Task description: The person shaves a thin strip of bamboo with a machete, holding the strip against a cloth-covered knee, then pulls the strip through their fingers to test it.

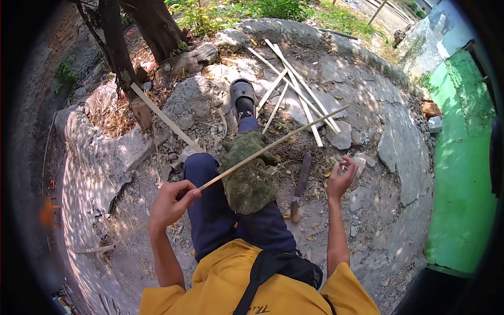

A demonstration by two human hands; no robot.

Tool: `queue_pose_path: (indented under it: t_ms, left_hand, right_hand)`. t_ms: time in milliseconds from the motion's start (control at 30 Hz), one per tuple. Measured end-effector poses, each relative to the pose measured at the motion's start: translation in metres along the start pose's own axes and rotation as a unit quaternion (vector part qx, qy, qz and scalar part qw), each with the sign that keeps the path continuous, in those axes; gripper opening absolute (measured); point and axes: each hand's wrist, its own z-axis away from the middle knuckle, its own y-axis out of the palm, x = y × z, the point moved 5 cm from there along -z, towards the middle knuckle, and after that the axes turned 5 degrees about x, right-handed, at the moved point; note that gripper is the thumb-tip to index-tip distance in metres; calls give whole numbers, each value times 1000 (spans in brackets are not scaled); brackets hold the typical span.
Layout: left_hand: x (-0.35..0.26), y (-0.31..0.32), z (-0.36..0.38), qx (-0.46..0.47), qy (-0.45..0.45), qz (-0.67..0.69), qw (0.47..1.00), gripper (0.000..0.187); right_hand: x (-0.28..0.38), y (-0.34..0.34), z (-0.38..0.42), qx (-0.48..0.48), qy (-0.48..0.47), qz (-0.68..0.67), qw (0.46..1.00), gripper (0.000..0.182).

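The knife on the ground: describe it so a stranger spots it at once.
Find the dark blue trousers, then the gritty ground to their right. A long knife lies there, brown wooden handle nearest; unlike the pale, slender strips beyond, its blade is broad and dark.

Left hand (171, 203) pinching; right hand (342, 177) loosely curled.

So there's a bright green wall (454, 173) over on the right, with a reddish brick (431, 109) sitting near its base. Two dark tree trunks (152, 29) stand at upper left, and leafy green plants (210, 16) grow past the low curved concrete edge (375, 62). The ground's pretty rough, cracked concrete slabs (387, 155) and scattered dry leaves. Some blurry orange thing (49, 212) is far left, can't tell what.
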Motion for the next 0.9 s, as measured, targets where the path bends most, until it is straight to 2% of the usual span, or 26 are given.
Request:
queue_pose_path:
  t_ms: [67,133,200,233,267,333,367,433,500,533,600,833,900]
  left_hand:
    - [-3,11,-6,-9,-11,42,999,18]
    - [-7,23,-14,-7,-28,104,994,19]
    - [-13,37,-18,22,-2,142,990,15]
    - [-17,43,-19,35,12,175,984,15]
    - [-14,45,-21,20,3,178,984,15]
    - [-19,52,-23,55,60,191,978,17]
    - [-22,51,-23,47,52,194,979,17]
    - [-33,51,-22,87,8,221,971,18]
    - [-25,55,-28,104,13,217,971,21]
    - [-23,57,-31,107,6,233,967,22]
    - [-23,59,-33,109,-1,250,962,22]
    - [-28,55,-30,87,-15,244,966,24]
    - [-28,54,-30,80,-9,241,967,25]
  right_hand:
    - [-85,54,51,170,146,-15,974,35]
    - [-185,110,132,358,307,24,882,52]
    - [-214,129,190,464,304,169,815,75]
    - [-229,139,214,501,302,185,790,81]
    - [-219,138,224,510,313,207,774,80]
    - [-229,151,250,529,322,212,756,79]
    - [-238,156,262,535,344,217,740,79]
    - [-199,148,258,535,354,206,738,75]
    - [-193,146,257,475,355,226,773,81]
    - [-194,148,264,477,354,228,771,81]
    - [-190,143,262,389,319,280,817,83]
    - [-189,139,246,443,350,253,785,88]
    - [-190,141,243,458,381,270,757,87]
